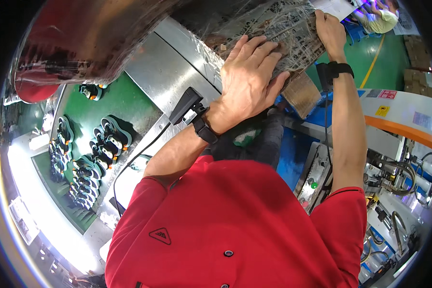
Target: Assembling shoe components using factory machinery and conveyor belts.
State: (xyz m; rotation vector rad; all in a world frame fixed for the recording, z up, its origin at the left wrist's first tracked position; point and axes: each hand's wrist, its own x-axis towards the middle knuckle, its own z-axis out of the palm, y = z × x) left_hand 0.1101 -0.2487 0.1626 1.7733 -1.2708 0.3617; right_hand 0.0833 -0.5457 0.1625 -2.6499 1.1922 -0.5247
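Left hand [252,79] palm down on the film-wrapped sheet [293,41], near its near edge; fingers loosely spread, thumb apart. Right hand [330,31] at the sheet's right edge, fingers bent; cannot tell whether they pinch it. Sheet lies across the far right part of the metal bench [170,72], wrinkled clear film over dark print. Brown cardboard [301,93] just beside its near right corner. Shoes [108,139] in rows beyond the bench's left edge. Black strap [205,130] on left wrist.
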